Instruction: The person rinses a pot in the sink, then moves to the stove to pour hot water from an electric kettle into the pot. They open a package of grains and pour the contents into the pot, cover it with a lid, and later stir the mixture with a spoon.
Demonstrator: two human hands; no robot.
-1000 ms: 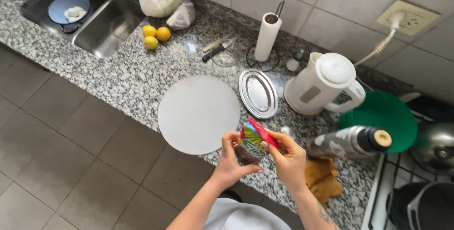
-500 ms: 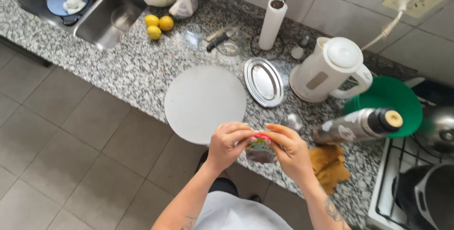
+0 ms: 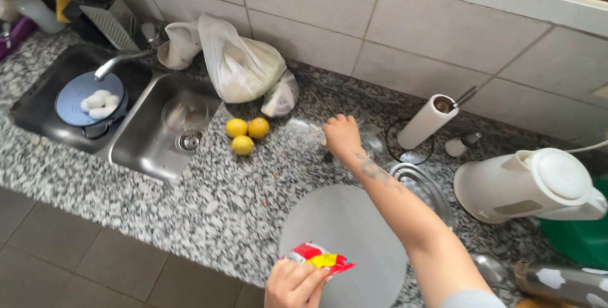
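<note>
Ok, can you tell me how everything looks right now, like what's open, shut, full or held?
Left hand: shut on the red and yellow packet.
Right hand: reaching to the back of the counter, grip hidden.
White kettle: lid closed.
Plastic bag: full, slumped against the tiles.
Three lemons: whole, loose on the counter.
Round white board: flat, bare.
Blue plate: in the sink, holding white pieces.

Granite worktop (image 3: pixel 190 200) carries three lemons (image 3: pixel 246 134) beside a steel sink (image 3: pixel 166 132), a white plastic bag (image 3: pixel 240 64), a paper-towel roll (image 3: pixel 425 121) and a white kettle (image 3: pixel 529 184).
</note>
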